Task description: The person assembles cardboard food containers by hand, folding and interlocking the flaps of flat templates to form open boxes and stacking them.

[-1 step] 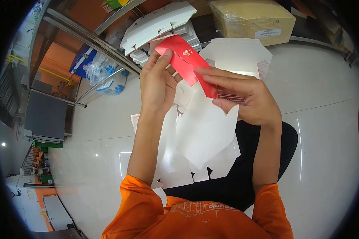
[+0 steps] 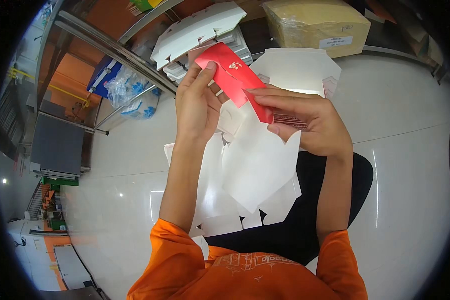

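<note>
Between my hands is a partly folded paperboard box [image 2: 235, 75], red with a small pale print outside and plain white inside. My left hand [image 2: 197, 107] pinches its upper left corner, thumb on the red face, other fingers mostly behind. On the lower right, my right hand [image 2: 320, 122] grips the box near a red flap edge, fingers over the red side and thumb below by the white flap [image 2: 260, 155]. White die-cut paperboard [image 2: 217, 202] with notched edges lies under it over my lap. Beyond the right hand, another white flat box blank [image 2: 297, 70] shows its inner side.
A stack of white die-cut blanks [image 2: 200, 32] lies ahead, beside a metal rack frame [image 2: 112, 50]. To its right is a taped brown carton [image 2: 315, 30]. A clear plastic bag [image 2: 127, 92] hangs at the left. Glossy pale floor tiles [image 2: 405, 165] surround me.
</note>
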### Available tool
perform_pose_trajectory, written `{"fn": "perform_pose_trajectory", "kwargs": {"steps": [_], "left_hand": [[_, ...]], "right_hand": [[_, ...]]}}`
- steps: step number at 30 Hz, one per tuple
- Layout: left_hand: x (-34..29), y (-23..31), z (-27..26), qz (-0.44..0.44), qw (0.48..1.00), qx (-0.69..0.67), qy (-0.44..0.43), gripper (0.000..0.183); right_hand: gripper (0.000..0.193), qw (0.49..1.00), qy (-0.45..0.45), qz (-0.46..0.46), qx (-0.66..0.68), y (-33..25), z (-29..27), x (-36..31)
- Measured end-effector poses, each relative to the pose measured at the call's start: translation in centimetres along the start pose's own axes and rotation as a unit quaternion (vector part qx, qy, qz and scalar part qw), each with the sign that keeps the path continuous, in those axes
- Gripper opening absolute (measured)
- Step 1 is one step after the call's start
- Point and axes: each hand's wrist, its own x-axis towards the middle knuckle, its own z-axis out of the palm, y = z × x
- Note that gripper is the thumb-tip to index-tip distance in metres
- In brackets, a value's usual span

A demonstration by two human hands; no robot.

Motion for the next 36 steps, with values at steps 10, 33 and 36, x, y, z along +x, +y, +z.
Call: {"fn": "perform_pose_trajectory", "kwargs": {"steps": [10, 33, 36], "left_hand": [[1.0, -0.8, -0.1, -0.077, 0.997, -0.012, -0.002, 0.029], [-3.6, -3.3, 3.3, 0.024, 0.998, -0.032, 0.042, 0.036], [-4.3, -3.5, 3.8, 0.009, 0.999, -0.037, 0.024, 0.039]], "right_hand": [[0.039, 0.99, 0.024, -0.011, 0.139, 2.1, -0.3, 0.2], [0.034, 0.981, 0.168, -0.024, -0.099, 2.8, 3.1, 1.7], [0.029, 0.972, 0.207, -0.014, -0.112, 2.9, 4.1, 2.0]]}}
